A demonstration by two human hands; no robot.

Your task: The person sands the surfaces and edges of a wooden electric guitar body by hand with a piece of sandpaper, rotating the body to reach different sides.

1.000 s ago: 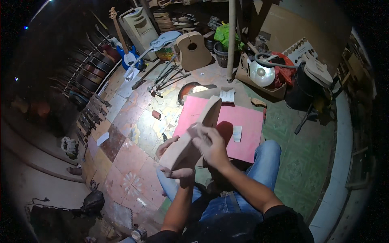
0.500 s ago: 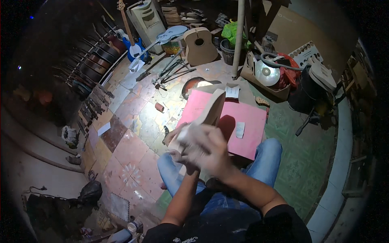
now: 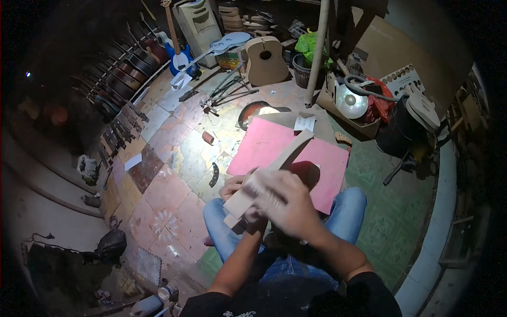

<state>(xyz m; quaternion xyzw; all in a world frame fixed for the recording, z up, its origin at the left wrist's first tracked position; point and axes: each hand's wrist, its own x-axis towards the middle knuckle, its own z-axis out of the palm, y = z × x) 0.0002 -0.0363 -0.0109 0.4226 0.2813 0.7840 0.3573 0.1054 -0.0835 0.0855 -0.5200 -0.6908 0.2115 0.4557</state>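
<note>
A pale wooden guitar neck slants across my lap, its slim end pointing away to the right and its blocky end near my left forearm. My left hand is wrapped round the neck from below and from the left, its fingertips showing beside the wood. On top lies my right hand, fingers bent over the neck and blurred by motion. Something whitish may be under those fingers, but I cannot make it out. Beneath the neck's slim end is a pink board, with a dark shadow on it.
A curved dark piece and a reddish-brown cylinder lie on the tiles to the left. Beyond the board stand an acoustic guitar body and a pole. A cardboard box is at right; guitars on a rack stand far left.
The guitar neck has swung so its slim end lies lower and further right. Its blocky end is more exposed. My right hand has shifted slightly right and is still over the wood.
</note>
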